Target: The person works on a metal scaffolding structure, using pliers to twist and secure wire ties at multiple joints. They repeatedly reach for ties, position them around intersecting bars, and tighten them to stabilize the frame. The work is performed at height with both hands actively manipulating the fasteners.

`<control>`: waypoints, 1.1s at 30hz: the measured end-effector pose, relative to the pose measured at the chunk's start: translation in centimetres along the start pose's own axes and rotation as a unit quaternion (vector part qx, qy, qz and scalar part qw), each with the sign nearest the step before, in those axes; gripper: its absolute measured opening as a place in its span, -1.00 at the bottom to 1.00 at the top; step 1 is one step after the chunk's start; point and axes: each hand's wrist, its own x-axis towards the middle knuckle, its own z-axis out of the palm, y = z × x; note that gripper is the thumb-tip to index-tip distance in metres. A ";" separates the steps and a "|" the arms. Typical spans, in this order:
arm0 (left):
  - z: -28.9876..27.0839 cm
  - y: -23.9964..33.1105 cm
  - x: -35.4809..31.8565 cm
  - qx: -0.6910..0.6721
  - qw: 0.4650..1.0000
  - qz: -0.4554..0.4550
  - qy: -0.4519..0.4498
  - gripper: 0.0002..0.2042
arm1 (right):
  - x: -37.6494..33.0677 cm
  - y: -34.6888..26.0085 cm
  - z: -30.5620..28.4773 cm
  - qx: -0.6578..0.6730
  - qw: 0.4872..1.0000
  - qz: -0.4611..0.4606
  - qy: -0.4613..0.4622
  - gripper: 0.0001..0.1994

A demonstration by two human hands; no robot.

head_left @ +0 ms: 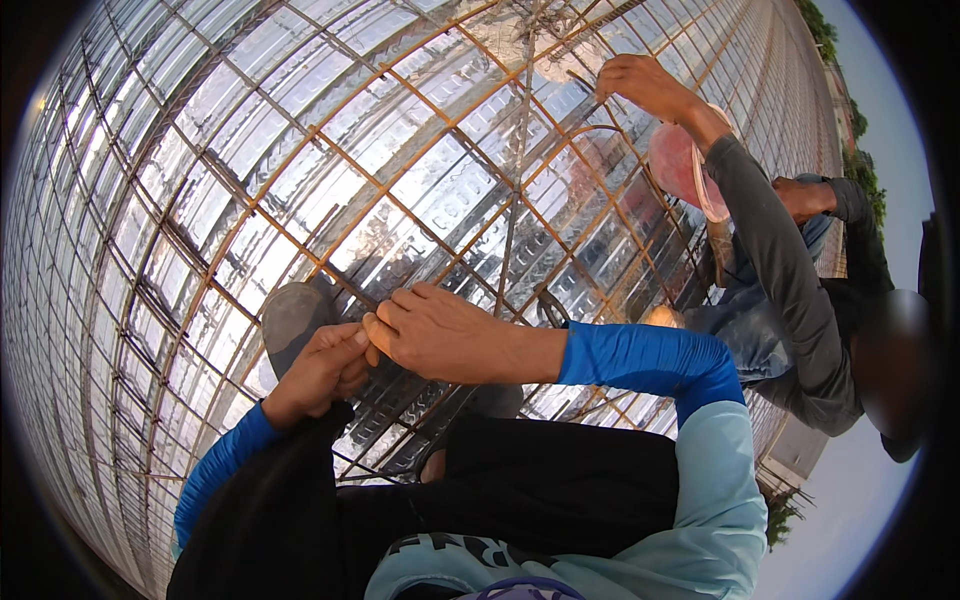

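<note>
Head view: left hand and right hand meet, fingers pinched at a rusty rebar grid crossing. What they grip is probably thin wire. Ribbed shiny sheeting lies beneath.

Daylight is flooding the scene, glaring off the shiny ribbed sheeting at the far left (nearly washing it out). The near dark clothing is lying in shade. Fisheye distortion is bending the rusty bar grid toward the black rim, and the right edge is blurring.
</note>
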 end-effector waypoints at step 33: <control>0.4 0.4 -1.3 0.110 0.990 0.079 -0.030 -0.66 | 0.5 4.2 -4.1 0.555 0.759 0.316 -0.127 -0.73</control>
